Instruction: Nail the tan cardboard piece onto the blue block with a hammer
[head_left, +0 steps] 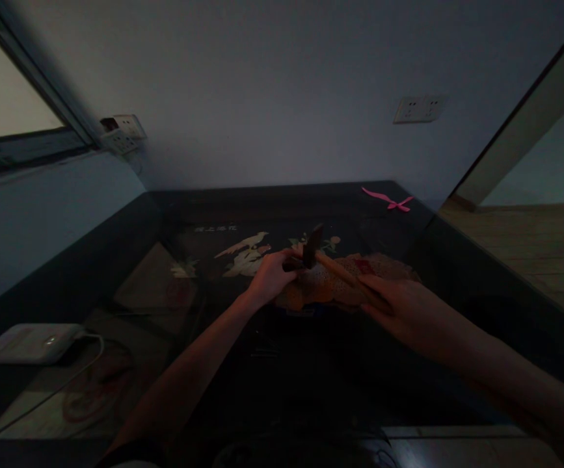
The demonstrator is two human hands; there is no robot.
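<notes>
Dim grey walls (pixel 262 97) stand behind a dark, glossy table (pixel 272 205), with white sockets (pixel 418 109) on the back wall, more of them in the left corner, and a wood floor (pixel 530 244) beyond the table at the right. Near the middle of the table lies a patterned brown piece (pixel 328 286) with uneven edges and a small red patch on top. The right hand (pixel 399 305) is closed around the wooden handle of a hammer (pixel 340 270), which slants across the brown piece, its dark head up and toward the left hand. The left hand (pixel 274 276) is at the left end of the brown piece, fingers bent, the fingertips close to the hammer's head; whether they pinch anything is too dark to tell. Just behind the hands, a pale bird (pixel 245 244) and flowers decorate the tabletop, with light lettering above them at the left. A pink ribbon (pixel 393 203) lies near the back right corner. Well apart, at the front left, a white device (pixel 30 343) rests with a cable (pixel 84 369) running from its right end toward the near edge.
</notes>
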